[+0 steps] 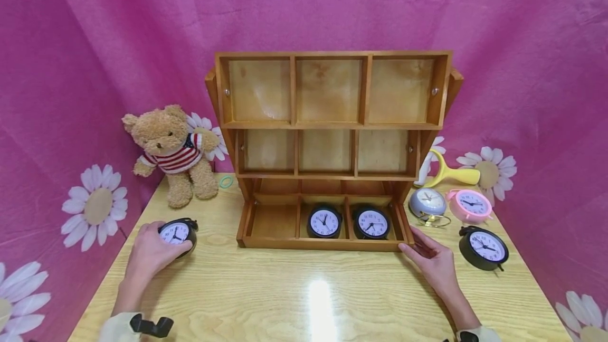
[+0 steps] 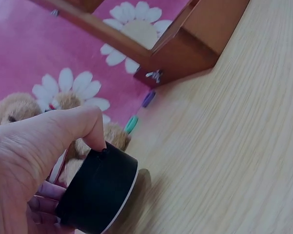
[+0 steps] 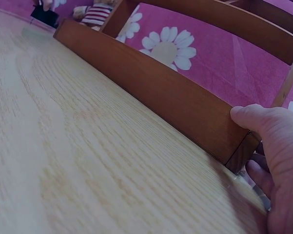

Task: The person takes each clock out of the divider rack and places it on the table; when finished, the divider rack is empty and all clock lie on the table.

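At the left of the table my left hand [image 1: 151,250] grips a black alarm clock [image 1: 178,233] between thumb and fingers, its white dial facing up. The left wrist view shows the black side of that alarm clock [image 2: 98,187] just by the tabletop. My right hand [image 1: 433,262] holds the front right corner of a wooden tiered shelf [image 1: 328,244], thumb on the front board and fingers round the side. Two black alarm clocks, one in the middle [image 1: 325,221] and one in the right compartment [image 1: 372,224], lie in the bottom tier.
Right of the shelf are a grey clock [image 1: 428,203], a pink clock [image 1: 470,205], another black clock [image 1: 483,247] and a yellow-handled tool [image 1: 453,174]. A teddy bear [image 1: 177,154] sits at the back left near a green ring [image 1: 226,182]. Pink cloth [image 1: 332,9] hangs behind.
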Motion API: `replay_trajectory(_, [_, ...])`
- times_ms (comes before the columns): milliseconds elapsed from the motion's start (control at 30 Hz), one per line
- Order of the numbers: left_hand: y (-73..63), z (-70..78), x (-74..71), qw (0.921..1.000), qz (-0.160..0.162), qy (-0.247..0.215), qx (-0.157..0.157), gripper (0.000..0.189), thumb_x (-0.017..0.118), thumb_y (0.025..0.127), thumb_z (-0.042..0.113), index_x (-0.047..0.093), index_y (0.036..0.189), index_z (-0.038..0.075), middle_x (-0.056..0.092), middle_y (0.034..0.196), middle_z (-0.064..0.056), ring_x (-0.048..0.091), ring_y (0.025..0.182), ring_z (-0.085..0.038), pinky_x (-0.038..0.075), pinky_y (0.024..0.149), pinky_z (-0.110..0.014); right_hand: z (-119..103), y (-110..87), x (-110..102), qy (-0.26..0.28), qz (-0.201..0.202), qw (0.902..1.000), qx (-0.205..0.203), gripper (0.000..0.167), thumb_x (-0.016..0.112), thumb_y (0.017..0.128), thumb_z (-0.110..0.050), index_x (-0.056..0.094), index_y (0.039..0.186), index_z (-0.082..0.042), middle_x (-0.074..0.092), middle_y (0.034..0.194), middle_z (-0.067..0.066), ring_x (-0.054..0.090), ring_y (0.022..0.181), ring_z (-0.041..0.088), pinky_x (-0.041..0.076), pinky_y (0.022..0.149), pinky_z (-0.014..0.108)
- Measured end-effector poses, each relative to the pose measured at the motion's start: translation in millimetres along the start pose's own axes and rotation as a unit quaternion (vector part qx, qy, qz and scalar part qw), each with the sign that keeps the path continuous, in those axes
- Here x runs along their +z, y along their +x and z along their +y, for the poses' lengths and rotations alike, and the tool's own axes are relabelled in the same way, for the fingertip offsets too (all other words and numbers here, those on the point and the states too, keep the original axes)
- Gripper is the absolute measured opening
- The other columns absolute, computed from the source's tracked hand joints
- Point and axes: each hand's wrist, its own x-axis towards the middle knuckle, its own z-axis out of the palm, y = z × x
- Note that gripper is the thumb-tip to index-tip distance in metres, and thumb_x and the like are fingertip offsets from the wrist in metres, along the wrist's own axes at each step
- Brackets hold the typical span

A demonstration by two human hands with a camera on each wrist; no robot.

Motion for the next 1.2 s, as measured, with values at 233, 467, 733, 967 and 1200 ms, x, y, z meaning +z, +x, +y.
replay_trajectory(233, [3.9, -15.8, -1.6, 0.9999, 0.013, -0.004, 0.008, 0.086, 0.088, 0.073, 0.040, 0.054, 0.132, -0.014, 0.058, 0.121, -0.034, 0.058, 0.106, -0.044, 0.050, 0.082, -0.053, 0, 1.2, 0, -0.007, -0.001, 1.0000, -0.004, 0.053, 0.084, 0.085, 0.002, 0.066, 0.135, 0.006, 0.074, 0.117, -0.006, 0.071, 0.094, -0.004, 0.058, 0.080, 0.016])
replay_trajectory(467, [8.4, -23.9, -1.2, 0.9998, 0.014, -0.011, -0.008, 0.092, 0.087, 0.074, 0.039, 0.049, 0.139, -0.015, 0.052, 0.129, -0.037, 0.054, 0.112, -0.049, 0.049, 0.088, -0.060, 0, 2.3, -1, -0.002, 0.001, 0.9999, -0.011, 0.052, 0.083, 0.085, 0.005, 0.066, 0.134, 0.007, 0.074, 0.113, -0.011, 0.071, 0.092, -0.004, 0.058, 0.079, 0.016])
replay_trajectory(733, [13.3, -31.5, -2.7, 0.9985, 0.026, -0.026, -0.040, 0.096, 0.087, 0.075, 0.037, 0.044, 0.146, -0.011, 0.042, 0.137, -0.038, 0.046, 0.119, -0.053, 0.046, 0.093, -0.065, 2, 0.9, -1, 0.002, 0.002, 0.9999, -0.012, 0.052, 0.083, 0.085, 0.005, 0.066, 0.134, 0.007, 0.072, 0.113, -0.018, 0.072, 0.092, -0.004, 0.058, 0.080, 0.016])
replay_trajectory(967, [16.8, -34.5, -2.9, 0.9988, 0.030, -0.025, -0.031, 0.095, 0.085, 0.077, 0.036, 0.043, 0.147, -0.012, 0.043, 0.137, -0.039, 0.046, 0.120, -0.053, 0.045, 0.094, -0.065, 2, 0.2, -1, 0.001, 0.001, 1.0000, -0.006, 0.052, 0.083, 0.086, 0.003, 0.067, 0.135, 0.006, 0.072, 0.115, -0.015, 0.071, 0.094, -0.004, 0.058, 0.080, 0.016])
replay_trajectory(1200, [14.6, -34.2, -0.6, 0.9988, 0.034, -0.028, -0.023, 0.095, 0.084, 0.079, 0.033, 0.040, 0.150, -0.013, 0.042, 0.144, -0.040, 0.043, 0.126, -0.056, 0.044, 0.098, -0.067, -1, 0.4, 0, 0.000, 0.000, 1.0000, -0.004, 0.052, 0.084, 0.085, 0.002, 0.067, 0.135, 0.005, 0.074, 0.116, -0.005, 0.071, 0.094, -0.004, 0.058, 0.080, 0.016])
